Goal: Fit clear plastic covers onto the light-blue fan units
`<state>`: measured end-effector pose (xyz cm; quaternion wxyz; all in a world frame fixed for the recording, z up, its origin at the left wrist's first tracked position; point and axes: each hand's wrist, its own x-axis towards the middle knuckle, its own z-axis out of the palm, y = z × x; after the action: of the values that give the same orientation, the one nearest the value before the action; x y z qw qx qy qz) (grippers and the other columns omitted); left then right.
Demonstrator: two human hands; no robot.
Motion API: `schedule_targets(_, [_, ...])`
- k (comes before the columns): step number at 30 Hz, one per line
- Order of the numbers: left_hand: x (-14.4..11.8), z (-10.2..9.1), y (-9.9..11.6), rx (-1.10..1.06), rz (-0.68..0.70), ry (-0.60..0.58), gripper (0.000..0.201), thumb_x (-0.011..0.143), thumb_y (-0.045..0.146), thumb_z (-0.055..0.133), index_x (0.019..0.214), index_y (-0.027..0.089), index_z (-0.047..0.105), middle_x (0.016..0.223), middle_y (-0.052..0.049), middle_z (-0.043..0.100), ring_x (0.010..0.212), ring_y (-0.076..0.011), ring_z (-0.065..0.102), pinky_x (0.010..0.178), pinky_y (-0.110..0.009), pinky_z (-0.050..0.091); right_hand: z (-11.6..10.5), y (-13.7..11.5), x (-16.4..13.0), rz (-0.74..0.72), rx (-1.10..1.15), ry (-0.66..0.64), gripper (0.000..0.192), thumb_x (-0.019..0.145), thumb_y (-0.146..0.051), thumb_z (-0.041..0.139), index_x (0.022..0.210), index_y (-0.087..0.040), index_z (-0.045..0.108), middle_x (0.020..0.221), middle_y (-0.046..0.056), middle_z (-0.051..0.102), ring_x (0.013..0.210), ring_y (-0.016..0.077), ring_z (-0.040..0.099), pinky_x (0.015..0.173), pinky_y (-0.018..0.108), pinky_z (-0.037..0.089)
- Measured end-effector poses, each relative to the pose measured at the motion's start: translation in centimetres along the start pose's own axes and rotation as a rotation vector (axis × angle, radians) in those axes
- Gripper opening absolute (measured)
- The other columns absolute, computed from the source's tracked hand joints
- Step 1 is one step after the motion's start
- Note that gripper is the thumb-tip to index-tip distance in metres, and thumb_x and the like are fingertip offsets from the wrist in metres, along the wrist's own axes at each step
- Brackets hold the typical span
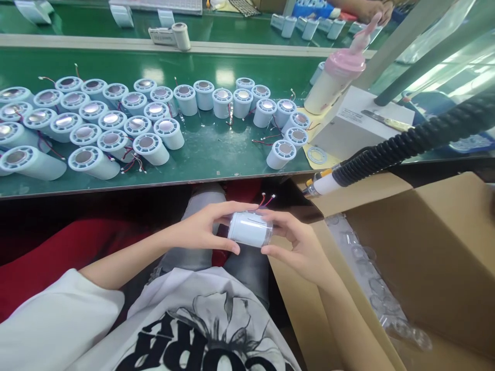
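Note:
Over my lap, a light blue cylinder [249, 229] with a clear, shiny cover lies on its side between my two hands. My left hand [211, 226] grips its left end, thumb below and fingers above. At the right end, my right hand [296, 239] holds it between thumb and fingers. Thin red and dark wires with small white plugs [273, 196] stick up behind it. On the green bench in front stand many similar blue cylinders [93, 111] with silvery round tops, in a large group at left and a looser one at right.
A cardboard box [436, 247] with clear plastic pieces [371, 283] inside stands at my right. A black corrugated hose tool [386, 147] hangs above it. A pink-lidded bottle [334, 80] and a grey box [353, 123] sit at the bench's right. Another person's hands [373, 11] are at far right.

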<state>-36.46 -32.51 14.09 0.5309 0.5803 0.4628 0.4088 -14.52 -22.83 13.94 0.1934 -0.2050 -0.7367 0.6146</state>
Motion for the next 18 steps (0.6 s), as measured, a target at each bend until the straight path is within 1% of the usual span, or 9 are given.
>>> schedule_targets(2, [-0.12, 0.03, 0.1, 0.032, 0.021, 0.003, 0.075, 0.069, 0.022, 0.077, 0.137, 0.03, 0.044, 0.139, -0.008, 0.049, 0.123, -0.0244, 0.051, 0.097, -0.033, 0.048, 0.01, -0.14, 0.05, 0.032, 0.046, -0.003, 0.04, 0.076, -0.024, 0.073, 0.113, -0.027, 0.056, 0.12, 0.005, 0.061, 0.113, 0.0215, 0.058, 0.092, 0.036, 0.054])
schedule_targets(6, [-0.1, -0.02, 0.28, 0.089, 0.045, 0.0, 0.074, 0.07, 0.023, 0.076, 0.137, 0.027, 0.044, 0.139, -0.011, 0.049, 0.124, -0.0257, 0.05, 0.096, -0.034, 0.049, 0.08, -0.35, 0.08, 0.112, 0.152, -0.003, 0.037, 0.077, -0.025, 0.072, 0.111, -0.026, 0.057, 0.113, 0.005, 0.06, 0.104, 0.019, 0.06, 0.085, 0.032, 0.056])
schedule_targets(9, [0.0, -0.06, 0.4, 0.107, 0.06, -0.007, 0.073, 0.071, 0.023, 0.075, 0.137, 0.028, 0.044, 0.139, -0.01, 0.049, 0.125, -0.0253, 0.05, 0.097, -0.034, 0.048, 0.14, -0.47, 0.11, 0.178, 0.244, -0.004, 0.035, 0.077, -0.027, 0.072, 0.108, -0.024, 0.056, 0.107, 0.004, 0.06, 0.1, 0.0174, 0.06, 0.08, 0.029, 0.056])
schedule_targets(14, [-0.02, -0.04, 0.38, 0.11, 0.072, -0.004, 0.072, 0.071, 0.022, 0.075, 0.136, 0.028, 0.045, 0.138, -0.01, 0.05, 0.125, -0.025, 0.05, 0.097, -0.033, 0.048, 0.31, -0.48, 0.37, 0.276, 0.371, 0.023, 0.033, 0.074, -0.031, 0.073, 0.102, -0.023, 0.056, 0.095, 0.002, 0.062, 0.084, 0.0133, 0.06, 0.069, 0.023, 0.055])
schedule_targets(18, [-0.04, -0.09, 0.25, 0.115, 0.081, -0.009, 0.073, 0.07, 0.021, 0.076, 0.136, 0.028, 0.046, 0.138, -0.01, 0.05, 0.126, -0.0256, 0.048, 0.097, -0.034, 0.049, 0.56, -0.26, 0.54, 0.328, 0.448, 0.039, 0.032, 0.074, -0.038, 0.071, 0.098, -0.021, 0.056, 0.086, 0.001, 0.063, 0.073, 0.0117, 0.061, 0.061, 0.023, 0.055])
